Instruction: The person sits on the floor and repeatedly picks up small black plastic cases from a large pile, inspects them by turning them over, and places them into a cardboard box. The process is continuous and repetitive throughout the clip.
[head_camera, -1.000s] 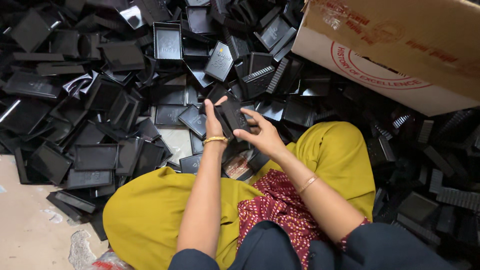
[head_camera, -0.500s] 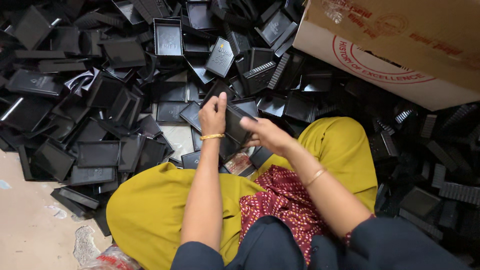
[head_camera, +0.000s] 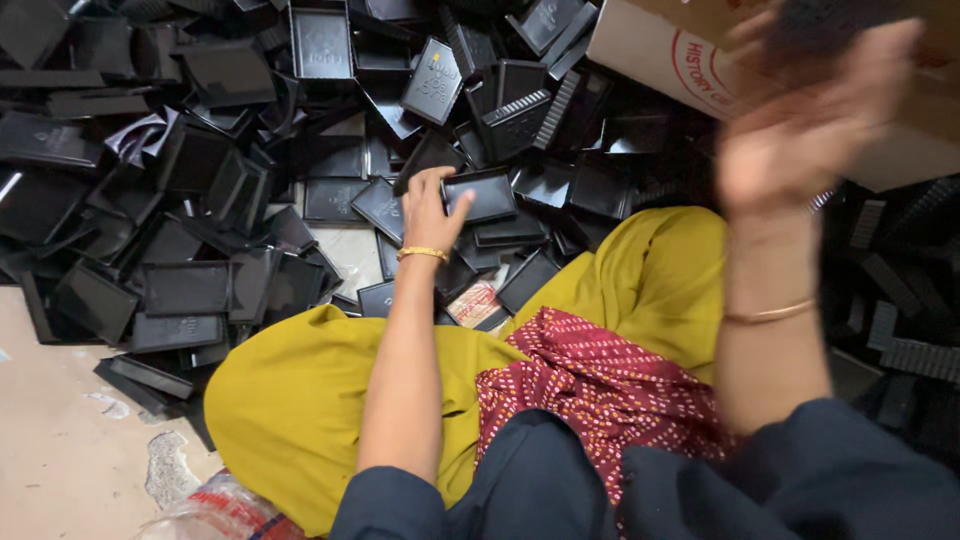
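My left hand (head_camera: 428, 210), with a gold bangle at the wrist, reaches forward into a heap of black plastic trays (head_camera: 190, 290). Its thumb and curled fingers close on the edge of one small rectangular black tray (head_camera: 490, 192) lying just ahead of my knees. My right hand (head_camera: 800, 135) is raised high at the right and motion-blurred. It holds a dark tray-like piece (head_camera: 825, 25) up in front of the cardboard box (head_camera: 650, 55). How the piece sits in the fingers is too blurred to tell.
I sit on the floor in yellow trousers (head_camera: 300, 400) and a red dotted cloth (head_camera: 590, 390). Black trays spread across the floor ahead and to both sides. Bare pale floor (head_camera: 50, 450) lies at the lower left, with a crumpled plastic bag (head_camera: 220, 510) by my leg.
Both hands held one tray together before. Now my right hand has swung up and right toward the cardboard box with a dark piece, while my left hand has gone to another tray in the heap.
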